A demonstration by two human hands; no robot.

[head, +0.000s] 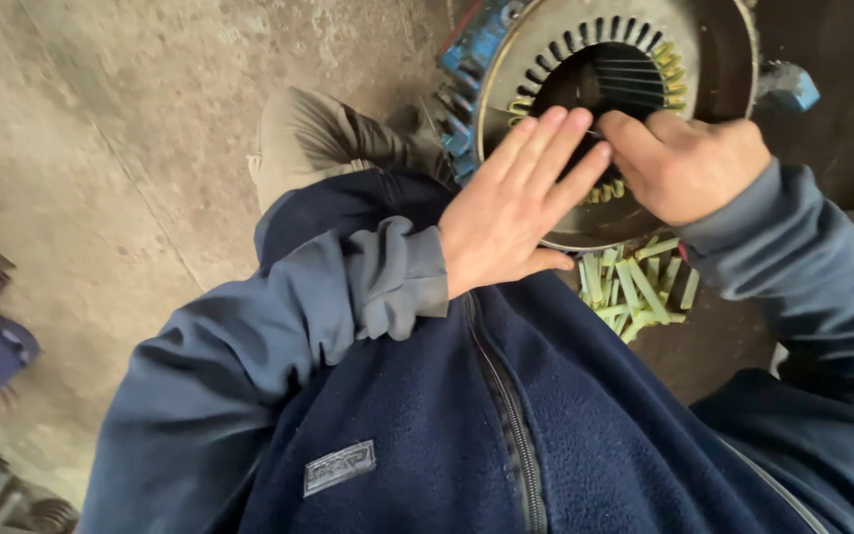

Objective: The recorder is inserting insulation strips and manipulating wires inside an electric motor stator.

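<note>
- The round grey metal motor stator with a blue ribbed casing (pixel 714 59) was seen lying on its side in front of the person, its open slotted bore turned toward the camera.
- The left hand (pixel 511 203) was held flat and open, fingers stretched side by side, laid against the lower rim of the bore; nothing was gripped in it.
- The right hand (pixel 689 163) was curled narrow at the same rim, its grip closed toward the yellow-green slot liners (pixel 666 74); whether one was actually pinched could not be told.
- The bore lay just ahead of both hands, the right hand being nearer the slots.
- A loose heap of pale green insulating strips (pixel 635 287) was seen directly below the stator, near the right sleeve.
- A small grey rectangular patch (pixel 339 467) was sewn low on the dark blue fleece jacket (pixel 427 415).
- The bare concrete floor (pixel 101 148) was visible to the left.
</note>
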